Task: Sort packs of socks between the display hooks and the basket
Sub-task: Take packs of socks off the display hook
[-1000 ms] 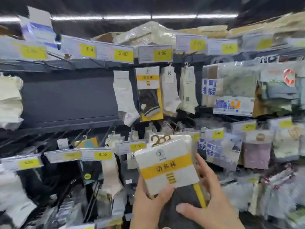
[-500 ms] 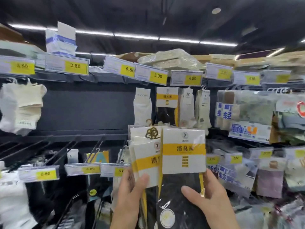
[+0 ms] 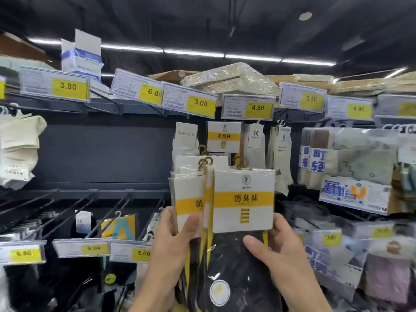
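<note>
Care: left hand grips rear packs, right hand pinches front pack; keep its hanger level, aiming above the hung pack.

What I hold is now raised and upright, no longer tilted low: right hand holds the front pack split off, left hand grips the stack of packs, nearer the hanging pack.

Retail shop, sock aisle. 4.80 price tag on shelf rail, similar yellow tags left and right of it. Directly below: sock packs hanging. Lower left: display hooks with further tags. Above: wrapped stock, ceiling strip lights.
</note>
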